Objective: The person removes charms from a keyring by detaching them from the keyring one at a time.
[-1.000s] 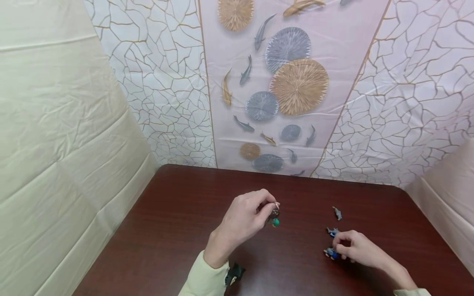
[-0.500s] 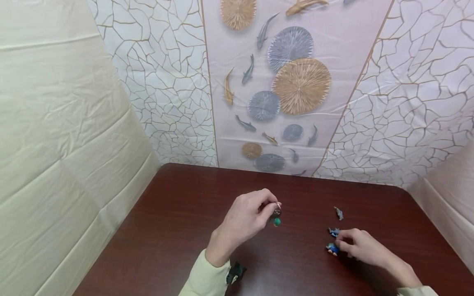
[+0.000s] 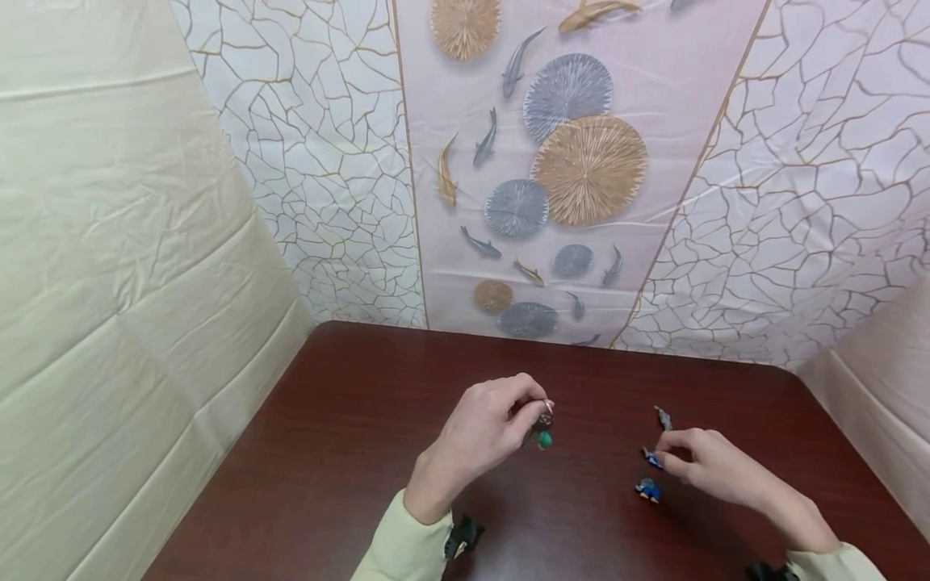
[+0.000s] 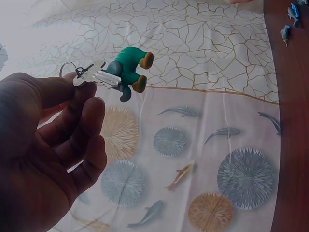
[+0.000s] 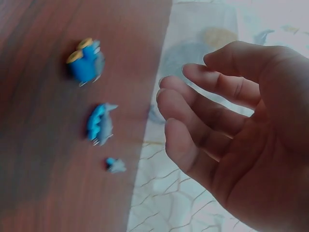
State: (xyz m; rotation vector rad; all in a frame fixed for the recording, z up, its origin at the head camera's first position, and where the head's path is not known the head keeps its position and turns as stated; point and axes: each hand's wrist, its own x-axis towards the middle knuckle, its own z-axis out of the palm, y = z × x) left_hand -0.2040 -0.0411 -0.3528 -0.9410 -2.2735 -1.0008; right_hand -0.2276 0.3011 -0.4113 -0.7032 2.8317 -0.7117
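Observation:
In the head view my left hand [image 3: 475, 432] is raised over the middle of the table. Its thumb and finger pinch a metal keyring [image 4: 67, 65], from which keys [image 4: 104, 77] and a green figure [image 4: 128, 63] with brown feet hang. My right hand [image 3: 715, 468] hovers palm down at the right, fingers loosely bent and holding nothing. Beneath and beside it lie three small figures: a blue one with yellow feet [image 5: 83, 67], a shark-like blue and grey one [image 5: 100, 124], and a smaller grey and blue one [image 5: 115, 165].
The dark red-brown table [image 3: 349, 403] meets a patterned cloth [image 3: 349, 177] at its far edge. Plain cream cloth [image 3: 145, 282] borders it on the left. Each sleeve end has a dark wrist device, such as the left one [image 3: 462, 537].
My right hand has moved from the nearest blue figure to the middle one, farther from me. That nearest figure now lies apart from the fingers. The left hand has hardly moved.

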